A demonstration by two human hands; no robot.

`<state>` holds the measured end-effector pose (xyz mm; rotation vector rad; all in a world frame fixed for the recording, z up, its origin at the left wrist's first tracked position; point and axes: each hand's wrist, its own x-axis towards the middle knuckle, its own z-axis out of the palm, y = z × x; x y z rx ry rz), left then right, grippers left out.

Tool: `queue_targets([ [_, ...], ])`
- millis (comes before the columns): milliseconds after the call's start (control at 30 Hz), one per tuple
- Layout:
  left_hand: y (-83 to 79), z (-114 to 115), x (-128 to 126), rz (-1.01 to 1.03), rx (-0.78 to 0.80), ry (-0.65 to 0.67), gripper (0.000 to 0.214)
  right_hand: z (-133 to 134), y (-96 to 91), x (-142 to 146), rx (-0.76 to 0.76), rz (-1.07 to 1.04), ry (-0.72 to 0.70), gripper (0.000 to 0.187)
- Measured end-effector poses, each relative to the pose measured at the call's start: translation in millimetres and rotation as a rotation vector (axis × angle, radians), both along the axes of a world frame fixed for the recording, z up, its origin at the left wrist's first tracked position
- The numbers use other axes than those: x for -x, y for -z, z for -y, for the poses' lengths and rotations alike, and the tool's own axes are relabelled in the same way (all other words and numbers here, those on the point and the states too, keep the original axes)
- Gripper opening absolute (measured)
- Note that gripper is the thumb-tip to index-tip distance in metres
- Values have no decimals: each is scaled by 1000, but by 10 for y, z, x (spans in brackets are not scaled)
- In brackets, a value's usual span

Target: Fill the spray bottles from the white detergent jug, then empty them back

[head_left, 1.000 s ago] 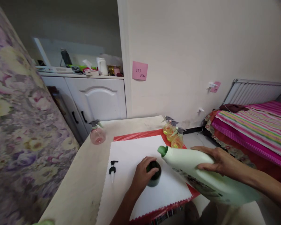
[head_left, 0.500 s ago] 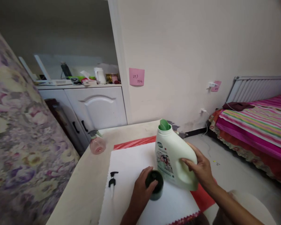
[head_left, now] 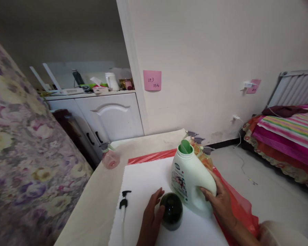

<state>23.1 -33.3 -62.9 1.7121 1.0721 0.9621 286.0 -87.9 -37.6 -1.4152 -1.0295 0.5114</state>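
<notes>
My right hand [head_left: 220, 200] grips the side handle of a pale green laundry detergent jug [head_left: 188, 177]. The uncapped jug stands a little tilted over the white sheet, its green pour spout showing at the mouth. In front of it is a dark green, glossy, rounded container [head_left: 171, 211] whose exact kind I cannot make out. My left hand [head_left: 152, 213] is at this container's left side, fingers stretched and apart, thumb against its edge. Farther left on the sheet lies a black pump head [head_left: 123, 201] with a pale tube.
A pink spray bottle [head_left: 110, 159] stands at the table's left. Several spray bottles [head_left: 206, 159] are behind the jug. Red plastic [head_left: 236, 201] lies under the white sheet [head_left: 141, 177]. A floral curtain [head_left: 36, 153] hangs left; a bed [head_left: 284, 136] stands right.
My left hand has loosened from the top of the dark green container and slid to its left side. The container's rounded surface shows more. The view has shifted slightly left.
</notes>
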Motion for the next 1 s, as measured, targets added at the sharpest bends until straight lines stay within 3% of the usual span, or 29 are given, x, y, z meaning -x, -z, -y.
queue_targets([
  [233, -206, 129, 108, -75, 7, -225, 40, 93, 3, -84, 82, 72, -109, 46],
  [400, -171, 283, 372, -118, -45, -462, 41, 164, 17, -163, 106, 137, -179, 46],
  [533, -160, 185, 683, -266, -156, -671, 41, 206, -56, -209, 65, 158, -213, 49],
  [600, -193, 90, 792, -302, -181, -716, 39, 215, -89, -216, 54, 156, -227, 49],
  [700, -247, 35, 806, -325, -228, -704, 38, 213, -109, -208, 46, 157, -254, 48],
  [800, -253, 167, 633, -323, -261, -632, 37, 202, -99, -195, 34, 193, -247, 50],
  [900, -210, 413, 345, -297, -253, -555, 36, 228, -92, -201, -4, 257, -137, 60],
  [1000, -148, 606, 38, -192, -160, -413, 45, 342, -99, -206, -191, 334, 4, 59],
])
